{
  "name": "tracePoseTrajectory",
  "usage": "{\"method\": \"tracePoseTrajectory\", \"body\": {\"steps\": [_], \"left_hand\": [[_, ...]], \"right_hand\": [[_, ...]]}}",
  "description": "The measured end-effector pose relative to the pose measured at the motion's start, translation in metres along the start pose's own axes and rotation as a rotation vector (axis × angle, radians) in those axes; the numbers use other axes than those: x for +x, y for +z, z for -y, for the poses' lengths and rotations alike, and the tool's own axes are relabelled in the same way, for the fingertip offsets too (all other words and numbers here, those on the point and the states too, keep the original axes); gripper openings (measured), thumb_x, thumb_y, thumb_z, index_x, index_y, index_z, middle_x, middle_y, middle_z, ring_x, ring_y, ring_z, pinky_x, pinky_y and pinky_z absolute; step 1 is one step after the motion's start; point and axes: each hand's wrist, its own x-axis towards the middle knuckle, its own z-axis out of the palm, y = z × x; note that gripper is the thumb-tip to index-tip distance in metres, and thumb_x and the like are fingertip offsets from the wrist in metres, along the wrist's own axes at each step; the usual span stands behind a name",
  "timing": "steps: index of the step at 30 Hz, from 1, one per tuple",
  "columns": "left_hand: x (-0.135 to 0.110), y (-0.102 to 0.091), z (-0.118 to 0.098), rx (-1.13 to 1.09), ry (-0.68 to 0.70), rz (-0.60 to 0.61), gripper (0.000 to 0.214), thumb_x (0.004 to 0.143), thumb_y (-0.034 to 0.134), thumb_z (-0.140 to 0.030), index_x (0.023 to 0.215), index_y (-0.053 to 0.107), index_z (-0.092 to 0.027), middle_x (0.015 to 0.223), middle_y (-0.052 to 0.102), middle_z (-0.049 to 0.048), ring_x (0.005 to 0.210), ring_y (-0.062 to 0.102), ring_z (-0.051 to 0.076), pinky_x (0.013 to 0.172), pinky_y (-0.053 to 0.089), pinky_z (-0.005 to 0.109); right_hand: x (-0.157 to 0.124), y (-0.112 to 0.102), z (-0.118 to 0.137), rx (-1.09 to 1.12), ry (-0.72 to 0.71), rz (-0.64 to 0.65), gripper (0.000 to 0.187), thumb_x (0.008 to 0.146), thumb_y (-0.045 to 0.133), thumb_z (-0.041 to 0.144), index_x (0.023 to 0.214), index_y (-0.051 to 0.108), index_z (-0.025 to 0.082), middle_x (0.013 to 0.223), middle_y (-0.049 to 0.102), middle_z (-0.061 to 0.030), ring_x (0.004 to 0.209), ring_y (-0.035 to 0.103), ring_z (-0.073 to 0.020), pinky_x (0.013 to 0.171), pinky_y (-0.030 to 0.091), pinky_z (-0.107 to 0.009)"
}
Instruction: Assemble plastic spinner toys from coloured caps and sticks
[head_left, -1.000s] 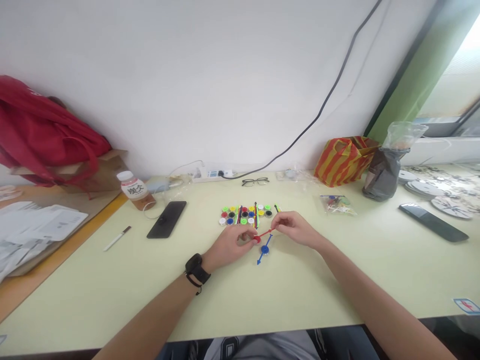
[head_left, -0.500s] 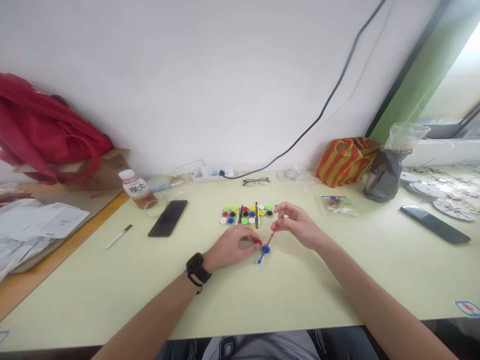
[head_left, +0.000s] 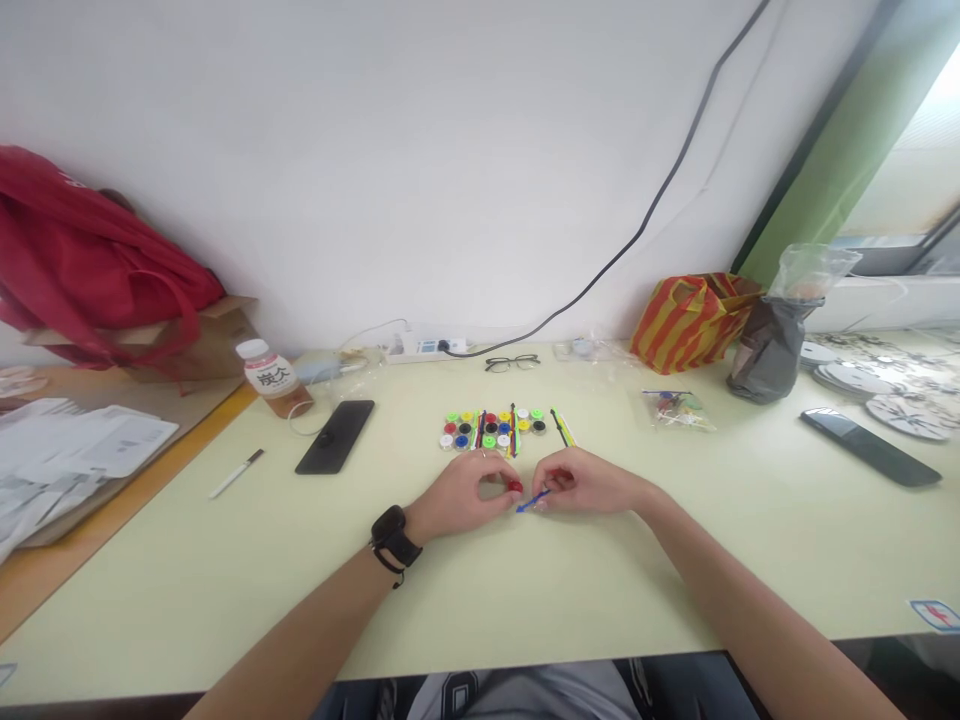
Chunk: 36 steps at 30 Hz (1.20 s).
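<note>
My left hand (head_left: pixel 469 490) rests on the table, thumb and forefinger pinching a small red round piece (head_left: pixel 516 486). Close by on its right, my right hand (head_left: pixel 566 482) is closed around a blue arrow-shaped piece (head_left: pixel 531 502), whose tip points left out of the fingers. The blue disc is hidden by my right hand, and so is the red arrow. Just beyond both hands lie rows of small coloured discs (head_left: pixel 491 428), with thin coloured sticks (head_left: pixel 514 430) among them. A few more sticks, green, black and yellow (head_left: pixel 561 427), lie behind my right hand.
On the left are a black phone (head_left: pixel 335 437), a marker (head_left: pixel 237 473) and a drink bottle (head_left: pixel 274 378). Glasses (head_left: pixel 512 363) and a power strip (head_left: pixel 424 347) lie by the wall. Rightward are a bag of small parts (head_left: pixel 675 410), a striped bag (head_left: pixel 690 325) and another phone (head_left: pixel 870 448).
My right hand has come down and left over the blue disc, covering it and the red arrow. The blue arrow now slants more sideways. My left hand has stayed put.
</note>
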Motion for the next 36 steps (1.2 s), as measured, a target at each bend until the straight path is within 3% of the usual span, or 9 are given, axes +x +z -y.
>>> {"method": "tracePoseTrajectory", "body": {"steps": [5, 9, 14, 17, 21, 27, 31, 34, 36], "left_hand": [[-0.002, 0.002, 0.006, 0.028, -0.024, -0.006, 0.01, 0.091, 0.07, -0.03, 0.097, 0.076, -0.026, 0.096, 0.074, 0.0026, 0.088, 0.065, 0.02, 0.083, 0.051, 0.033], [-0.002, 0.002, 0.008, 0.027, -0.034, -0.002, 0.01, 0.091, 0.07, -0.031, 0.096, 0.076, -0.026, 0.095, 0.074, 0.0028, 0.087, 0.065, 0.02, 0.082, 0.052, 0.032], [-0.002, 0.002, 0.006, 0.018, -0.039, 0.004, 0.01, 0.092, 0.069, -0.032, 0.097, 0.076, -0.026, 0.095, 0.074, 0.0028, 0.088, 0.065, 0.02, 0.081, 0.052, 0.032], [-0.002, 0.003, 0.006, 0.015, -0.044, -0.003, 0.01, 0.091, 0.071, -0.032, 0.097, 0.076, -0.026, 0.095, 0.074, 0.0027, 0.087, 0.065, 0.019, 0.081, 0.052, 0.032], [-0.002, 0.004, 0.007, 0.01, -0.043, -0.007, 0.01, 0.091, 0.072, -0.033, 0.097, 0.076, -0.025, 0.094, 0.074, 0.0027, 0.087, 0.065, 0.019, 0.08, 0.052, 0.032], [-0.002, 0.005, 0.005, 0.002, -0.047, -0.022, 0.021, 0.089, 0.074, -0.038, 0.105, 0.073, -0.024, 0.098, 0.074, 0.0031, 0.088, 0.066, 0.019, 0.081, 0.052, 0.032], [-0.003, 0.005, 0.005, -0.007, -0.065, -0.021, 0.041, 0.085, 0.078, -0.044, 0.12, 0.069, -0.026, 0.103, 0.075, 0.0028, 0.091, 0.065, 0.02, 0.084, 0.052, 0.034], [-0.004, 0.004, 0.004, -0.027, -0.073, 0.002, 0.052, 0.081, 0.081, -0.041, 0.129, 0.064, -0.027, 0.104, 0.075, 0.0022, 0.092, 0.063, 0.021, 0.086, 0.051, 0.035], [-0.004, 0.002, 0.003, -0.048, -0.064, 0.009, 0.047, 0.08, 0.077, -0.028, 0.125, 0.064, -0.027, 0.105, 0.074, 0.0019, 0.092, 0.063, 0.021, 0.086, 0.051, 0.034]], "right_hand": [[-0.01, -0.027, -0.005, -0.026, 0.087, -0.314, 0.026, 0.088, 0.068, 0.045, 0.081, 0.067, 0.02, 0.062, 0.048, 0.0046, 0.059, 0.042, -0.0127, 0.056, 0.031, -0.027], [-0.016, -0.045, -0.027, -0.378, 0.326, -0.623, 0.02, 0.085, 0.067, 0.033, 0.071, 0.059, 0.021, 0.064, 0.055, 0.0015, 0.06, 0.048, -0.0146, 0.057, 0.031, -0.028], [-0.023, -0.051, -0.053, -0.637, 0.576, -0.669, 0.016, 0.083, 0.066, 0.031, 0.072, 0.058, 0.022, 0.073, 0.066, -0.0036, 0.067, 0.056, -0.0192, 0.06, 0.031, -0.03], [-0.022, -0.053, -0.056, -0.615, 0.51, -0.763, 0.028, 0.093, 0.055, 0.04, 0.071, 0.057, 0.022, 0.073, 0.065, -0.0054, 0.07, 0.057, -0.021, 0.063, 0.034, -0.032], [-0.015, -0.05, -0.042, -0.375, 0.252, -0.867, 0.039, 0.1, 0.035, 0.035, 0.071, 0.058, 0.021, 0.081, 0.063, -0.0063, 0.082, 0.06, -0.0217, 0.075, 0.042, -0.034], [-0.012, -0.032, -0.006, 0.009, 0.123, -0.754, 0.046, 0.099, 0.046, 0.058, 0.086, 0.07, 0.021, 0.09, 0.058, -0.0037, 0.07, 0.051, -0.0158, 0.062, 0.042, -0.03], [-0.007, -0.018, 0.006, 0.219, 0.132, -0.581, 0.051, 0.092, 0.058, 0.068, 0.091, 0.075, 0.02, 0.069, 0.05, 0.0006, 0.061, 0.045, -0.0142, 0.057, 0.04, -0.029], [0.001, -0.006, 0.005, 0.436, 0.107, -0.46, 0.049, 0.084, 0.07, 0.066, 0.091, 0.076, 0.018, 0.075, 0.059, -0.0019, 0.064, 0.051, -0.0142, 0.064, 0.046, -0.031], [0.006, 0.002, 0.002, 0.52, 0.121, -0.437, 0.047, 0.08, 0.075, 0.064, 0.09, 0.078, 0.017, 0.082, 0.064, -0.0042, 0.068, 0.054, -0.0148, 0.069, 0.047, -0.032]]}}
